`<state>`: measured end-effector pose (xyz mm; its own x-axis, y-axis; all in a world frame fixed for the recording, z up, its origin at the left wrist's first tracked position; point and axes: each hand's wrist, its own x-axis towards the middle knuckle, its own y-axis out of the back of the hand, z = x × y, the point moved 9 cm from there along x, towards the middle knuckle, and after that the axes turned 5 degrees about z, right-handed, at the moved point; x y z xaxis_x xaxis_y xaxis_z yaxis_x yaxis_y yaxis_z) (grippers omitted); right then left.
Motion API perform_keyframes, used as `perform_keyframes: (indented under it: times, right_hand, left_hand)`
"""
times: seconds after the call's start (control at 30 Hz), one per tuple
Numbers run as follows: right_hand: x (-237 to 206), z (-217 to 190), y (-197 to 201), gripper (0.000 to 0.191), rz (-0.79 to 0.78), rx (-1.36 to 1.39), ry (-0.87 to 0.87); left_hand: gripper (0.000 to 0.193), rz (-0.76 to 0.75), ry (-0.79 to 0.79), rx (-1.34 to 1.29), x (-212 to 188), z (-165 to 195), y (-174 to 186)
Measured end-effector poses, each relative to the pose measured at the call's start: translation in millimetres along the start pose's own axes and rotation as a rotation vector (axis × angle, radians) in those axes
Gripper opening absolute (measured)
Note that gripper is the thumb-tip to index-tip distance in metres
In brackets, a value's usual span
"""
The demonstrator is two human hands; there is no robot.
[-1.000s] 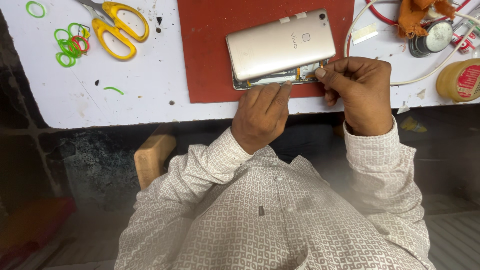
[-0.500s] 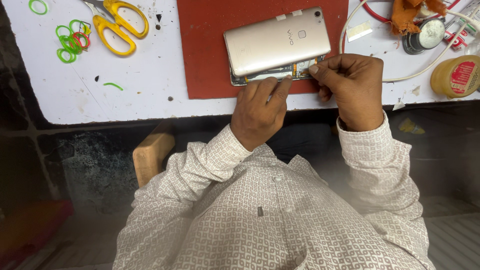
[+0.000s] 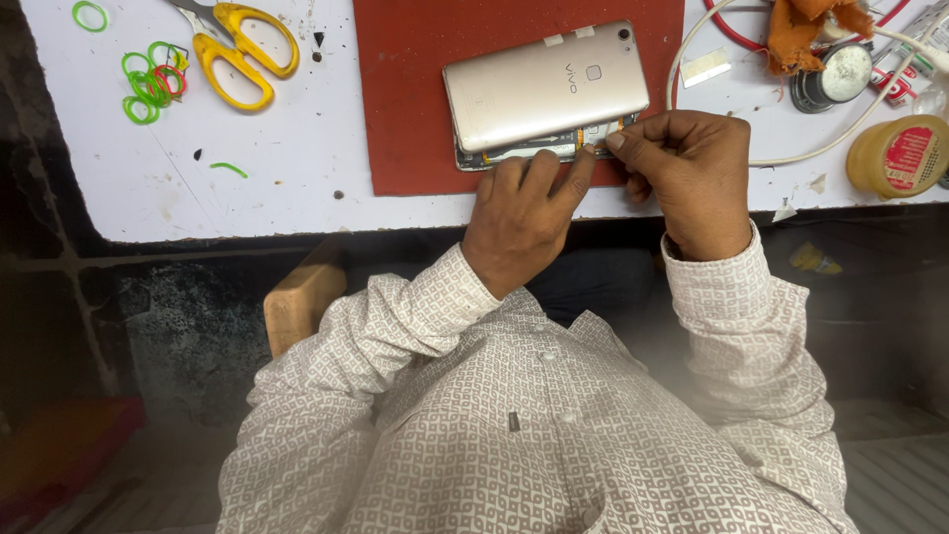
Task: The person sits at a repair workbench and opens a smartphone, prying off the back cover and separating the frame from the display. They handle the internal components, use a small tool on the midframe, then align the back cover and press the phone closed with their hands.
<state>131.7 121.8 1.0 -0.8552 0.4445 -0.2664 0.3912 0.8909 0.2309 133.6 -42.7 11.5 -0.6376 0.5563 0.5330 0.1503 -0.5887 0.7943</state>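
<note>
Your phone (image 3: 546,87) lies back-up on the red mat (image 3: 405,99), at 12 o'clock from both hands. Its long axis runs roughly 9 to 3 o'clock, with the 3 o'clock end tilted slightly up toward 2. The gold back cover sits shifted toward 12, so a strip of the inner frame shows along the 6 o'clock edge.

Your left hand (image 3: 524,213) rests below that edge with its fingers stretched out and close together, tips touching the exposed strip at about the middle of the phone's length. Your right hand (image 3: 687,178) is closed, thumb and forefinger pinched at the phone's 5 o'clock corner (whether a small tool sits in the pinch cannot be told). Both hands touch the same long edge; the right is the one at the corner, where the strip ends.

Off the mat, yellow-handled scissors (image 3: 237,44) and coloured rubber bands (image 3: 148,79) lie at 10 o'clock, well apart from the phone. A white cable (image 3: 781,158) and a yellow tub (image 3: 895,153) sit at 3 o'clock, near your right hand.
</note>
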Motion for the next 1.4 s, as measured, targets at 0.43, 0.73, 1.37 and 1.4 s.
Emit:
perform_keyframes:
  times: [0.43, 0.73, 1.37, 1.4]
  right_hand:
    - [4, 2, -5, 0.01, -0.02, 0.0, 0.013]
    - [17, -3, 6, 0.014, -0.031, -0.038, 0.081]
    - [61, -57, -32, 0.076, -0.529, -0.817, 0.894]
    - [64, -57, -33, 0.077, -0.532, -0.829, 0.893]
  left_hand:
    - [0.037, 0.023, -0.04, 0.071, -3, -2, -3]
    - [0.045, -0.084, 0.015, -0.24, -3, -26, -4]
    - [0.102, -0.221, 0.109, -0.366, 42, -133, -9]
    - [0.102, -0.231, 0.121, -0.402, 44, -134, -9]
